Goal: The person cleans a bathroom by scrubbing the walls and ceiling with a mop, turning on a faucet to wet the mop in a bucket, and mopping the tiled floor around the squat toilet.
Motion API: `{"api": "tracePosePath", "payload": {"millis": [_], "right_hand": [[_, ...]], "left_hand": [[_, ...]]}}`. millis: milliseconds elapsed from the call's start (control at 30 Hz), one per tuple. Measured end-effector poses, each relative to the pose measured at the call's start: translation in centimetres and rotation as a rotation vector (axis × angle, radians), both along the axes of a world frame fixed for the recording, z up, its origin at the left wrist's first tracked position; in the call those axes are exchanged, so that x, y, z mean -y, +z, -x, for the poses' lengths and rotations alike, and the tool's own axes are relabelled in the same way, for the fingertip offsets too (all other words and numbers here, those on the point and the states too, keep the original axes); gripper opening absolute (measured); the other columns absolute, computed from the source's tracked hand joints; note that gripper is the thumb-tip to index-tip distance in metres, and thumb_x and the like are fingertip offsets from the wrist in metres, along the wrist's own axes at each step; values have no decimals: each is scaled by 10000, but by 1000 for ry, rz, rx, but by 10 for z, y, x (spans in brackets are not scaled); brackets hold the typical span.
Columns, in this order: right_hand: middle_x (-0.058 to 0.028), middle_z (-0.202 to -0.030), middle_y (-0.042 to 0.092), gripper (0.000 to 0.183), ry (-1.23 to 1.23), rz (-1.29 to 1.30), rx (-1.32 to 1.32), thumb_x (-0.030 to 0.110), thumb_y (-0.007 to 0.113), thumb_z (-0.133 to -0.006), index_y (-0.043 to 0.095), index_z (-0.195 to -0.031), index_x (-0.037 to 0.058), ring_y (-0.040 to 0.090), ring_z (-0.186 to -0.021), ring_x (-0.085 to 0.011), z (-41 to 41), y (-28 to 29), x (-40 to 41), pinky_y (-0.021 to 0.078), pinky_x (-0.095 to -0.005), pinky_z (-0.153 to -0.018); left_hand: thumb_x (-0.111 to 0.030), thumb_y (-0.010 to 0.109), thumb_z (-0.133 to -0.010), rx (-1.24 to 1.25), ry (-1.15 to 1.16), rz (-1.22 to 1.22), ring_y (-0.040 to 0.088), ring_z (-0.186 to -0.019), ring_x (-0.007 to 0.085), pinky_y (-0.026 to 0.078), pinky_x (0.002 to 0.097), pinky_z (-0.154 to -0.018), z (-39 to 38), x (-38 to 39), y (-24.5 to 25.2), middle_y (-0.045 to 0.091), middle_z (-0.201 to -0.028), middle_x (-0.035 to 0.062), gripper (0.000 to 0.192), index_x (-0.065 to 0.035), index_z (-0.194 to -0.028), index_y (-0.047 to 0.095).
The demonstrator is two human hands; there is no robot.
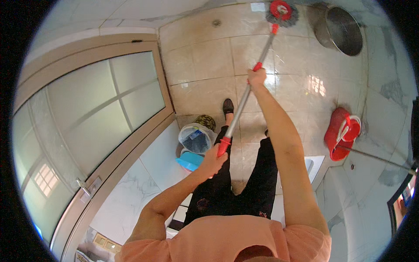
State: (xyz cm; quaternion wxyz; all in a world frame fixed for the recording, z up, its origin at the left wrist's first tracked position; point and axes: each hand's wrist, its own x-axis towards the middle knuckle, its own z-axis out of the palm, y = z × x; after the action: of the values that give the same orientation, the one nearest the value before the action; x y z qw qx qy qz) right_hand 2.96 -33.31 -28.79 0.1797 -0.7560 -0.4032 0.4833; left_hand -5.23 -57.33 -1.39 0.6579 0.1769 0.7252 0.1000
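Both my hands grip one long mop handle [242,104] of grey metal with red joints. My left hand [213,162] is closed around the red grip at the near end, close to my thigh. Farther up the pole, my right hand [257,77] is wrapped just below a red collar. At the far end the mop head [282,13], a red round disc with a grey fringe, rests on the tiled floor [212,60] near the far wall. The palms and the handle beneath the fingers are hidden.
A metal bucket [345,31] stands at the far right, and a red mop bucket [338,144] by the right wall. Beside my left leg are a lined waste bin [196,139] and a blue basin [190,161]. A frosted-glass door [98,104] fills the left. A floor drain [216,23] lies ahead.
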Motion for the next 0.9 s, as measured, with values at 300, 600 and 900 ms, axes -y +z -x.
{"api": "tracePosePath", "payload": {"millis": [300, 600, 900], "right_hand": [[-118, -593, 491, 256, 33, 246, -99, 92, 601, -688, 391, -799, -4, 527, -415, -220, 137, 95, 211, 424, -343, -372], [-217, -702, 561, 317, 355, 347, -108, 133, 594, -713, 379, -892, -16, 588, -643, -361, 226, 184, 342, 480, -415, -564], [-159, -586, 556, 242, -22, 879, -538, 215, 591, -706, 485, -712, -2, 580, -524, -283, 256, 212, 341, 466, -393, -473]], "left_hand": [[-193, 551, -778, -203, -71, -106, 460, -417, 106, 367, 253, -379, 114, 194, 65, 491, -588, 50, 368, -59, -1109, 462], [-103, 560, -773, -139, 530, 441, 378, -350, 72, 284, 228, -300, 129, 282, 186, 408, -483, -27, 231, -54, -994, 513], [-204, 507, -846, -45, 621, 622, 397, -403, 79, 306, 247, -369, 119, 217, 247, 427, -476, -14, 244, -92, -645, 426]]}}
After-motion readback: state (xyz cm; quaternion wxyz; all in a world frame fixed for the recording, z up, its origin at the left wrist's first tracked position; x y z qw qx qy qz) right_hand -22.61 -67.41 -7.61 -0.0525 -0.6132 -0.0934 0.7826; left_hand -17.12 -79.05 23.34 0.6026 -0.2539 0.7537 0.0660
